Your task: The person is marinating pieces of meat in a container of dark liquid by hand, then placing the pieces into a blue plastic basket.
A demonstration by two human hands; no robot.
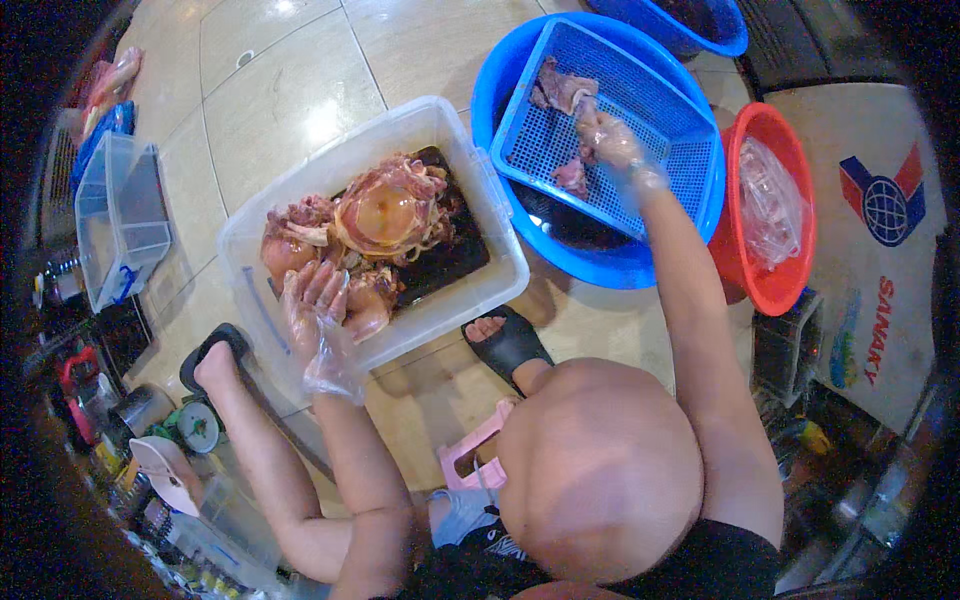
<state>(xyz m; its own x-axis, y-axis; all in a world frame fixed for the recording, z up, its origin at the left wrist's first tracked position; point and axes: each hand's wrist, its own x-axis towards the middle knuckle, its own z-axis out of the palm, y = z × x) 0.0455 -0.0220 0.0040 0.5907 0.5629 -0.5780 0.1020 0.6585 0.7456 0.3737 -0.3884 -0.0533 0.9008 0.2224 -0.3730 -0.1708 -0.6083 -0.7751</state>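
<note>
My left hand [315,307], in a clear plastic glove, rests with its fingers on the near edge of raw meat pieces [390,210] in a translucent plastic tub [499,247]. Dark liquid lies in the tub's right part. My right hand [611,141], gloved too, grips a piece of raw meat [566,88] over a blue perforated plastic basket [630,112]. A smaller meat piece [571,178] lies in the basket below that hand. The basket sits tilted in a round blue basin [615,274], which holds dark liquid.
A red basin [797,225] with a clear plastic bag [769,202] stands at the right, beside a white chest [862,120]. Another blue basin [731,34] is at the top right. An open clear container [120,232] stands at the left. Below are a pink stool [480,457] and a kitchen scale [198,426].
</note>
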